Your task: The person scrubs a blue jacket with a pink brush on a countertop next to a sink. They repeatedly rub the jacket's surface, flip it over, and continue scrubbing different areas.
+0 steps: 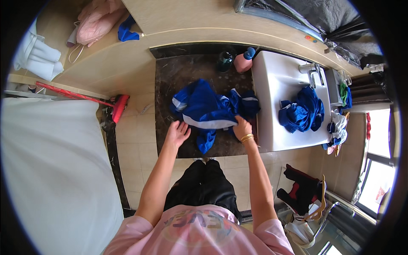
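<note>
A blue garment with white trim [207, 105] lies bunched on the dark marble countertop [165, 140]. My right hand [243, 128], with gold bangles at the wrist, pinches the right end of its white band. At the garment's lower left, my left hand [178, 133] is palm up with fingers apart, holding nothing; whether its fingertips touch the cloth is unclear. More blue cloth is heaped in the white sink [271, 127], below the chrome faucet [314, 73].
Behind the garment stand a pink pump bottle [244, 62] and a dark bottle [225, 61]. A red broom [120, 108] leans at left near a white curtain [57, 165]. Clothes [338, 127] are piled beyond the sink; a dark garment [299, 191] hangs lower right.
</note>
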### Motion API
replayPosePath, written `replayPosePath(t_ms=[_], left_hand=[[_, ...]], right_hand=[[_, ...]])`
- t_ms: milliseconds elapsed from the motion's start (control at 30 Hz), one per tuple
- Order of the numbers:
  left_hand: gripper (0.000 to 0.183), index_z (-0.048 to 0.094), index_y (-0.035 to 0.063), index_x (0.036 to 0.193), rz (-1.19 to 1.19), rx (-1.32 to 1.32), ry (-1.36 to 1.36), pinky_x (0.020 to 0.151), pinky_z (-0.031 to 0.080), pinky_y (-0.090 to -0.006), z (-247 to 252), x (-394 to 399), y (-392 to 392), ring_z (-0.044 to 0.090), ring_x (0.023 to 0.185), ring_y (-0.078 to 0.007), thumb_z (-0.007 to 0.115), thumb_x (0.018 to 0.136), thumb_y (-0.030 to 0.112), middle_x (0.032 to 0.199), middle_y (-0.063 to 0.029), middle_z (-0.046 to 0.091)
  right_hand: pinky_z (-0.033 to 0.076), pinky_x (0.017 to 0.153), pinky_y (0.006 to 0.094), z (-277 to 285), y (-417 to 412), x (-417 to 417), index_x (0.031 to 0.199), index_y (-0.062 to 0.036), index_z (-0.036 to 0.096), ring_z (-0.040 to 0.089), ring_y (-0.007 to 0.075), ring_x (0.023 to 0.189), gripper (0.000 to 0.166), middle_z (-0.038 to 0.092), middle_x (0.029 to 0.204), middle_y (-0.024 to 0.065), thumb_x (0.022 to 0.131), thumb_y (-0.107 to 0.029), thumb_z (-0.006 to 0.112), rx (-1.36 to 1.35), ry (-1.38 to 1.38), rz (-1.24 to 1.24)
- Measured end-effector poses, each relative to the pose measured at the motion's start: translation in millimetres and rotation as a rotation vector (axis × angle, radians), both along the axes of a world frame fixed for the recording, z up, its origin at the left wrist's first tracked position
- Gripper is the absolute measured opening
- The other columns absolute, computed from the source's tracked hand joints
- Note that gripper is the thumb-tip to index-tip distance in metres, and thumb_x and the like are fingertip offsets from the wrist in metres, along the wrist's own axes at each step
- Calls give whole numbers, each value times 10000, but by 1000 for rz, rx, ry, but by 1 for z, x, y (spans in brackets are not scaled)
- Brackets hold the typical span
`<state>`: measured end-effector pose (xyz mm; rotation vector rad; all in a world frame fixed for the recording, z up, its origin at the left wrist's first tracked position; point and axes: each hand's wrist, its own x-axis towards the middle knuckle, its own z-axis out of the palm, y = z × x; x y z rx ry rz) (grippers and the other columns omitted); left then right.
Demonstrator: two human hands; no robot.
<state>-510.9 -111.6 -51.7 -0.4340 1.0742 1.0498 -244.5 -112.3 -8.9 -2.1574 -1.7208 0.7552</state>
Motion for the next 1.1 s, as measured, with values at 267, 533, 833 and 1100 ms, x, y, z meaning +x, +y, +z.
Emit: replayPosePath(t_ms=[267,533,833,1100], left_hand=[[468,443,156,1120,-471,-38,478,751,399,-312,-22,-5,36,477,935,-143,679,737,285,1025,-32,505],[315,443,84,999,-135,483,469,638,370,-200,99,7,-12,458,695,-78,642,776,183,795,8,465],[383,445,19,1140,-495,617,476,759,430,-234,89,47,-13,527,873,-117,577,837,211,944,-56,543],[158,574,26,960,-790,558,1261,736,454,-247,3,17,-37,588,801,-135,534,847,129,883,-62,615]], right_hand=[[402,724,395,-14,-24,-21,904,-63,547,565,288,856,252,600,878,119,653,-56,522,195,111,62],[475,694,314,76,-17,12,960,-39,600,614,301,759,331,616,826,186,687,66,445,252,298,-126],[430,832,365,14,-16,32,1117,-79,490,527,299,993,434,556,1063,131,690,-20,535,276,-52,-230],[357,877,420,6,-28,-33,1185,-102,452,457,308,1058,589,455,1188,118,667,-251,691,241,-1,162]])
